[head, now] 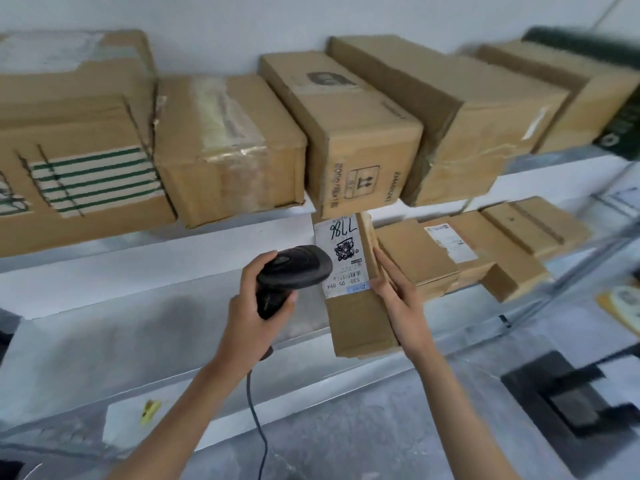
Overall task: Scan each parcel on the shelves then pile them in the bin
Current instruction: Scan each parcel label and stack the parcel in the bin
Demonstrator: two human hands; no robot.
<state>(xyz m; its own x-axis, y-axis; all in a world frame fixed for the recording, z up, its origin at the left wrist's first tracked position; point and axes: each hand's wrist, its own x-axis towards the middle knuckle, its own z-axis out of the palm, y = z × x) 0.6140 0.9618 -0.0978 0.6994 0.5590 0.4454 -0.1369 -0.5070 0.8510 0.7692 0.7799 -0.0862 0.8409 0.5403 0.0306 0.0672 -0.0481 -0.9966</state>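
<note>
The held parcel's white label [343, 256] reads "7786" handwritten and "530-D5 094" printed — other box markings blur.

This looks like a parcel depot or stockroom: pale metal shelves [104, 271] against a bare white wall [242, 22] carry rows of taped brown cardboard boxes [228, 147] from nine o'clock round to two o'clock. At the centre a flat parcel [356, 306] bears a printed shipping label [343, 258] with a barcode and a handwritten number, and a corded black barcode scanner [294, 268] is pointed at it. More flat labelled parcels [450, 251] lie on the lower shelf at three o'clock.
</note>
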